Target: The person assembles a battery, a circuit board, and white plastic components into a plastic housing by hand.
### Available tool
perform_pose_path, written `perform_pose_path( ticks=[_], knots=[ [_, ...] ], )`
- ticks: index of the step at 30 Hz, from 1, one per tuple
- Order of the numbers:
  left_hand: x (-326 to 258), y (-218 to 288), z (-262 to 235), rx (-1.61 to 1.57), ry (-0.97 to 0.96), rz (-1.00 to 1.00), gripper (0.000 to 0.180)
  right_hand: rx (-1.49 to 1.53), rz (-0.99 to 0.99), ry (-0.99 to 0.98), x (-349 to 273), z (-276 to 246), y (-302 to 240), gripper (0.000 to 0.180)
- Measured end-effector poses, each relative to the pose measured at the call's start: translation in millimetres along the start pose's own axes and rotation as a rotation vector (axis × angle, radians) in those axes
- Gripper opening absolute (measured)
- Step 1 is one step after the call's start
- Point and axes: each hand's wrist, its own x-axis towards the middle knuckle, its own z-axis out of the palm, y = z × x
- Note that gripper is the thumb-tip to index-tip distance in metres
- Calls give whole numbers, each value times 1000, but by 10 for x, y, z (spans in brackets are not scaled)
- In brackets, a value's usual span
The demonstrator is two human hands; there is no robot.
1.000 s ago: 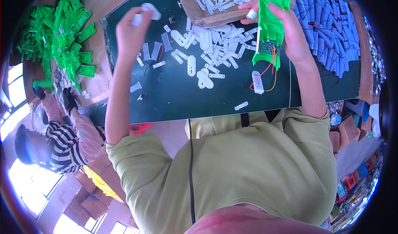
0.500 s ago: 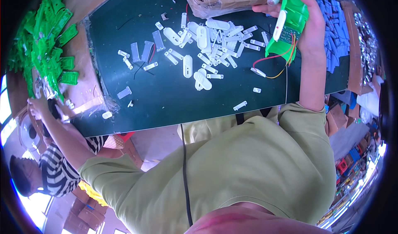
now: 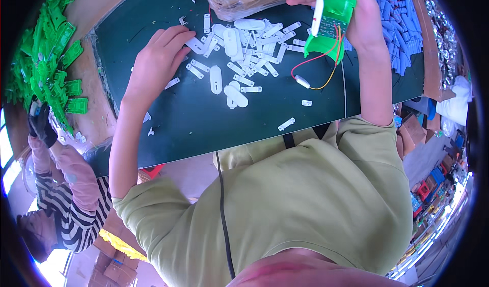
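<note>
My right hand (image 3: 364, 25) holds a green plastic housing (image 3: 337, 1) at the far side of the table. A green circuit board (image 3: 332, 27) sits in it, and a white strip runs along its left edge. Red and yellow wires (image 3: 333, 78) hang from the board to a small white part (image 3: 302, 82). Fingers bent together, my left hand (image 3: 159, 58) reaches down beside the pile of white parts, next to a white oval cover (image 3: 195, 45). It hides the translucent rectangular pieces there; whatever its fingers grip cannot be made out.
The dark green table (image 3: 204, 129) bears a heap of white oval covers and small strips (image 3: 254, 48). A cardboard box (image 3: 232, 7) of white parts stands at the back. Green housings (image 3: 56, 48) lie left, blue parts (image 3: 397, 27) right. A co-worker in a striped top (image 3: 76, 221) sits at left.
My left hand has come from the left edge, near the green housings, to the white parts. The view has shifted slightly; my right hand still holds the green housing. The co-worker's gloved hands now show.
</note>
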Motion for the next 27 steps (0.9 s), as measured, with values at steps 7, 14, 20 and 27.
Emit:
perform_pose_path(
  ticks=[7, 14, 20, 27],
  knots=[
    [88, 57, -16, 52, -71, -2, 14, -58, 34, 23, -60, -15, 45, 39],
    [270, 413, 134, 40, -6, 310, 17, -83, 115, 91, -44, 27, -28, 30],
    [307, 430, 130, 286, -66, 451, 19, -104, 70, 20, -65, -32, 27, 28],
    [211, 333, 257, 202, 10, 365, 26, -126, 76, 26, -64, 5, 43, 29]
  ],
)
